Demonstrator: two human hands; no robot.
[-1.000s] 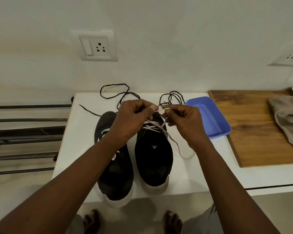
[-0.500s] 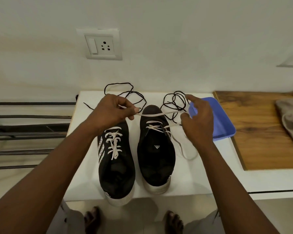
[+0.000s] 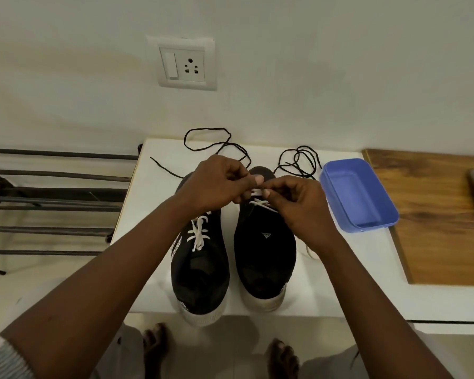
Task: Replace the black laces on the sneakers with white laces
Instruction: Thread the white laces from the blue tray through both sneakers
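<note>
White table (image 3: 348,269): left hand (image 3: 216,184) and right hand (image 3: 298,206) both pinch the white lace (image 3: 260,203) between fingertips, directly over the right shoe (image 3: 266,255), probably to thread eyelets; black laces (image 3: 298,160) lie discarded beyond the fingers.

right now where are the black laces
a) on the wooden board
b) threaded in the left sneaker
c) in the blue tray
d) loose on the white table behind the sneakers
D: the black laces lie in loose loops on the white table, behind the sneakers and toward the wall.
</note>
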